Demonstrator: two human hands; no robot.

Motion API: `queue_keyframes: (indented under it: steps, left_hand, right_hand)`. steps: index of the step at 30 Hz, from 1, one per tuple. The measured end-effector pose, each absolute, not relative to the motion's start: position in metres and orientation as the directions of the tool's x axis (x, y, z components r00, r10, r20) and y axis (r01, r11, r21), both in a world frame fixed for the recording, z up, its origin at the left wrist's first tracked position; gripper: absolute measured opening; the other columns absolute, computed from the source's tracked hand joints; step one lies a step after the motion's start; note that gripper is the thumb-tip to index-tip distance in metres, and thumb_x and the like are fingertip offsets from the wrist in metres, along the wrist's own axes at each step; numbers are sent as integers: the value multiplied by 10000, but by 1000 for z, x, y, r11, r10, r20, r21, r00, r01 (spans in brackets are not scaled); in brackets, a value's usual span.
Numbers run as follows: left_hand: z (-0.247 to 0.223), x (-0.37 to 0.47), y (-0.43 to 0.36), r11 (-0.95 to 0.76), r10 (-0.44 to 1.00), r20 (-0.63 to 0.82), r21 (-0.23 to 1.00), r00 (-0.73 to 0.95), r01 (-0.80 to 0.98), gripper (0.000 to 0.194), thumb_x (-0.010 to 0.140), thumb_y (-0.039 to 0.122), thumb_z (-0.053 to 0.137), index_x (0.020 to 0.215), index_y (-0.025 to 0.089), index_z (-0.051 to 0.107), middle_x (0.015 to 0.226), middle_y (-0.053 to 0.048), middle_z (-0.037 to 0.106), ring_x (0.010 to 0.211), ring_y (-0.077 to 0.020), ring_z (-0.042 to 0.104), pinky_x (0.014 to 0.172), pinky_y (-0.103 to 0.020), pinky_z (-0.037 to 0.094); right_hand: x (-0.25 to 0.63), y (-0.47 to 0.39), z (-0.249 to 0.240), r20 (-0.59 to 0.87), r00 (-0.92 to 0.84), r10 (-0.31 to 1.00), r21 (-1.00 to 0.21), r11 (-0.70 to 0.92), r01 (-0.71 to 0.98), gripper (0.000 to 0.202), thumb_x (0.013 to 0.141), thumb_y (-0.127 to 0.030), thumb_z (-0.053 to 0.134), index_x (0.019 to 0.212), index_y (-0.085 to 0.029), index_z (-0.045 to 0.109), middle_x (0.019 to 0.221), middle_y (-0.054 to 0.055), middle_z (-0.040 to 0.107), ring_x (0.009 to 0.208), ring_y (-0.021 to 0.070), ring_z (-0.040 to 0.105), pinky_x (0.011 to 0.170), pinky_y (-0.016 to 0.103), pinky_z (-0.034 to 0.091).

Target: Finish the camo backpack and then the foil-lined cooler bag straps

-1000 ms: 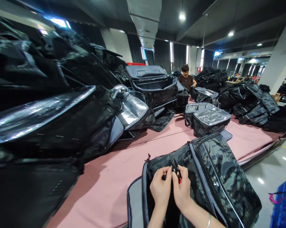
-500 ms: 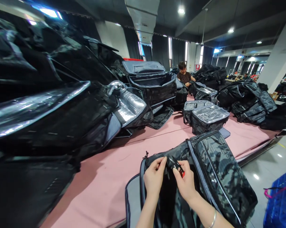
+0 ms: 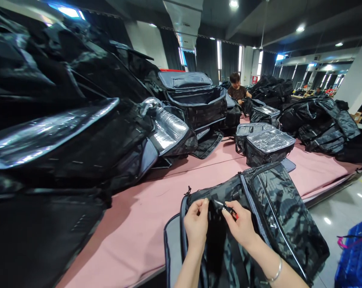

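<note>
A dark camouflage bag (image 3: 289, 208) lies on the pink-covered table in front of me, its grey-lined flap (image 3: 172, 244) showing at the left. My left hand (image 3: 197, 222) is pinched at the bag's upper edge; whatever is between its fingertips is too small to make out. In my right hand (image 3: 239, 220) are small black and red thread snips (image 3: 229, 209), their blades pointing left toward my left fingertips. A silver bangle (image 3: 277, 270) circles my right wrist.
Black bags with silver lining (image 3: 169, 128) pile up along the left. Another open bag (image 3: 269, 142) stands ahead on the pink cloth (image 3: 139, 224). Beyond it is a person (image 3: 237, 90). A blue crate (image 3: 355, 256) sits at the lower right.
The snips' blades look closer together and have turned flatter. My right hand has shifted slightly right in view, and the whole scene has moved a little with the camera.
</note>
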State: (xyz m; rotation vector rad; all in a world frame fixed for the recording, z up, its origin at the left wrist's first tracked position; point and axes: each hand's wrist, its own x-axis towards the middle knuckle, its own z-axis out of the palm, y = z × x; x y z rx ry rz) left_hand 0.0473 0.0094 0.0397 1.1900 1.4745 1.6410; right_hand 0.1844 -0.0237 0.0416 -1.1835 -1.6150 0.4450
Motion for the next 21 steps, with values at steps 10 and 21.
queue_keyframes:
  steps: [10,21]
  left_hand:
    - [45,49,8,-166,910,176,984,-377,57,285,724,441,614,708,159,582,610,23,493,578,-110,410,555,-228,339]
    - [52,58,-14,-128,837,139,990,-530,58,155,726,224,513,601,141,555,557,22,457,560,-106,397,543,-232,326]
  right_hand:
    - [180,-12,41,584,-128,802,-543,503,673,229,932,-284,410,1050,-175,573,927,78,687,834,201,666,692,277,527]
    - [198,-29,20,602,-28,798,-601,475,643,300,841,-517,515,1001,-308,658,891,57,696,728,231,677,561,300,549]
